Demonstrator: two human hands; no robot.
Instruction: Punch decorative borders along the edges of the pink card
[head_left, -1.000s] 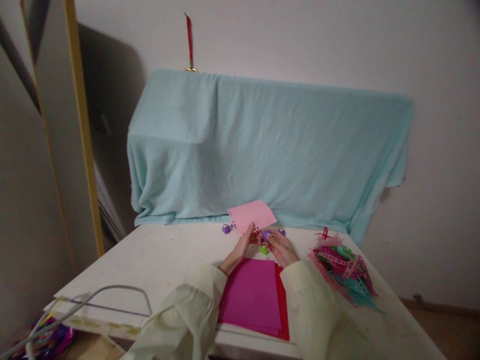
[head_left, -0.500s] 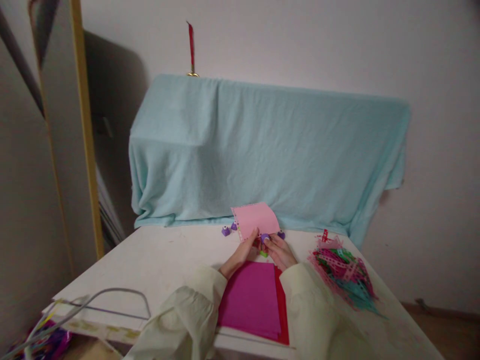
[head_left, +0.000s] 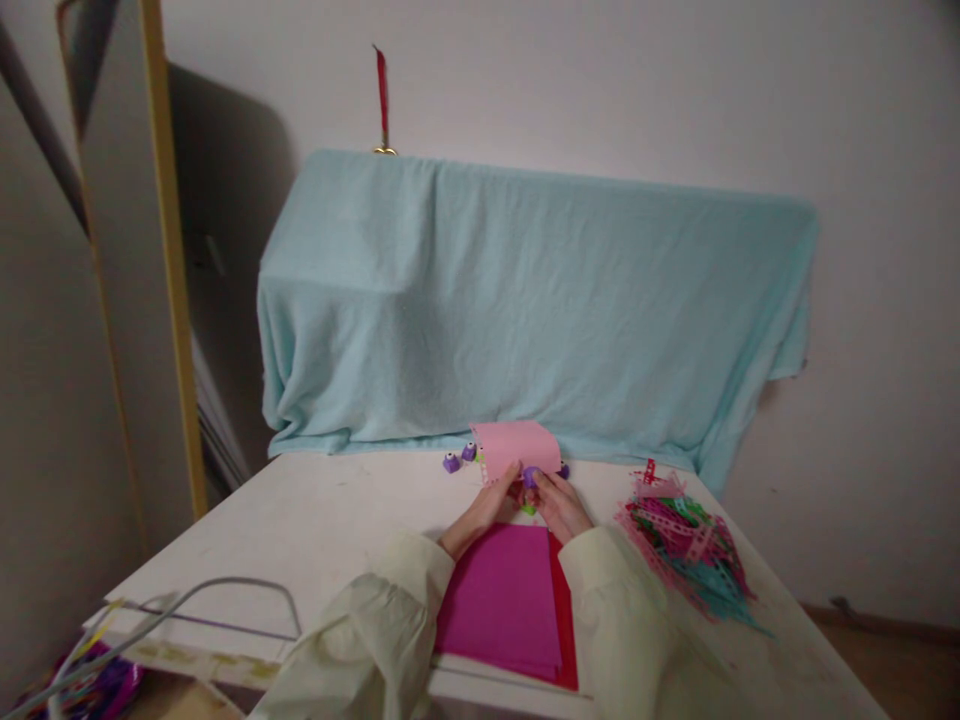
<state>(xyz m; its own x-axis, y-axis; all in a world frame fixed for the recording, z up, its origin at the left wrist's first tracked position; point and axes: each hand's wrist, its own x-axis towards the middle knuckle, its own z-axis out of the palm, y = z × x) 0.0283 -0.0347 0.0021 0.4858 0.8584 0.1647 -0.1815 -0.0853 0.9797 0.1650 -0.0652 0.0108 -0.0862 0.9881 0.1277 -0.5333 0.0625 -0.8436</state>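
My left hand (head_left: 491, 508) is closed on the near edge of a pink sheet of paper (head_left: 517, 447), whose left border shows small punched cutouts. My right hand (head_left: 561, 505) grips a purple craft punch (head_left: 530, 477) at the sheet's near edge, thumb against it. Whether the paper sits in the punch's slot is hidden by the fingers. A bit of green (head_left: 529, 508) shows under the hands. Two more purple punches (head_left: 451, 462) stand left of the sheet, and another (head_left: 564, 469) is partly covered at its right.
Magenta sheets (head_left: 502, 600) lie over red paper (head_left: 568, 640) between my forearms. A heap of punched paper strips (head_left: 694, 545) is on the right. A light blue cloth (head_left: 525, 310) covers something behind the table (head_left: 337, 520). A grey cable (head_left: 225, 580) loops at front left.
The pink sheet's far edge has dropped lower, and its far left corner has shifted right. Both hands stay in nearly the same place.
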